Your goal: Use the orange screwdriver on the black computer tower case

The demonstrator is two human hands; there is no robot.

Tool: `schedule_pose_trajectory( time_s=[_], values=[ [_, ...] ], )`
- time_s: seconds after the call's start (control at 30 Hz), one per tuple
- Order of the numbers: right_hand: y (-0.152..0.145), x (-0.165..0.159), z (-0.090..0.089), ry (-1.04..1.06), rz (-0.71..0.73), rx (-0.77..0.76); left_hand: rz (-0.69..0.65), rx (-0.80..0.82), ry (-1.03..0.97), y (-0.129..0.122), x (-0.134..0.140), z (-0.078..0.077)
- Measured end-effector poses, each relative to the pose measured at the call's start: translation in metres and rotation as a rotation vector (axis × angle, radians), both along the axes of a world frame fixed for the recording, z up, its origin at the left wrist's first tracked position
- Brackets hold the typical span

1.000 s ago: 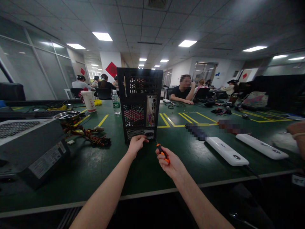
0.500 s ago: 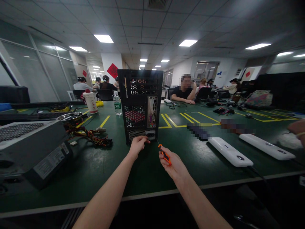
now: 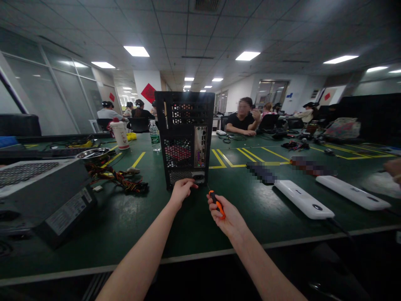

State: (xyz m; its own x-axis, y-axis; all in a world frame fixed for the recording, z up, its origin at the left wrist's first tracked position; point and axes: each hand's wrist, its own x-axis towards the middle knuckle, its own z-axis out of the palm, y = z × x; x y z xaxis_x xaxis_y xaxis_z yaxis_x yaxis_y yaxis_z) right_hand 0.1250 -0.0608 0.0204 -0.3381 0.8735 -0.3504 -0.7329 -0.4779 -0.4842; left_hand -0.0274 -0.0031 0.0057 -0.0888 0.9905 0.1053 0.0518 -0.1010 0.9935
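A black computer case (image 3: 184,131) stands upright on the green table with its back, vents and ports facing me. At its bottom sits a power supply (image 3: 180,177) with a socket. My left hand (image 3: 182,192) rests against that lower part, fingers stretched to the right near the socket and no object visible in them. The fingers of my right hand (image 3: 227,215) are wrapped round an orange and black screwdriver (image 3: 216,203). Its thin shaft points up and left to the lower right corner of the case; the exact spot at the tip is too small to make out.
A loose grey power supply (image 3: 46,196) lies at left beside bundled cables (image 3: 125,182) and a metal bowl (image 3: 94,154). A water bottle (image 3: 154,136) and a white flask (image 3: 119,133) stand behind. Two white devices (image 3: 303,198) lie at right. A person sits across the table.
The screwdriver handle has turned a little in my right hand, whose fingers have shifted. My left hand stays in place. The person across has moved a raised hand away from the head.
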Motion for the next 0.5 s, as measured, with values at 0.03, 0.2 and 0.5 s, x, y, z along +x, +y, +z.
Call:
schedule_pose_trajectory(
  time_s=[0.03, 0.2, 0.5],
  values=[
    [0.0, -0.0001, -0.0001, -0.01, -0.008, 0.012, 0.001, -0.001, 0.003, 0.0002, -0.0002, -0.0001],
    [0.0002, -0.0001, -0.0013, -0.021, -0.038, 0.003, -0.005, -0.002, -0.006, 0.0007, -0.001, -0.0004],
    [0.0, -0.0014, -0.0049, -0.03, 0.038, 0.027, -0.016, 0.014, 0.009, 0.0031, -0.003, -0.0051]
  ],
)
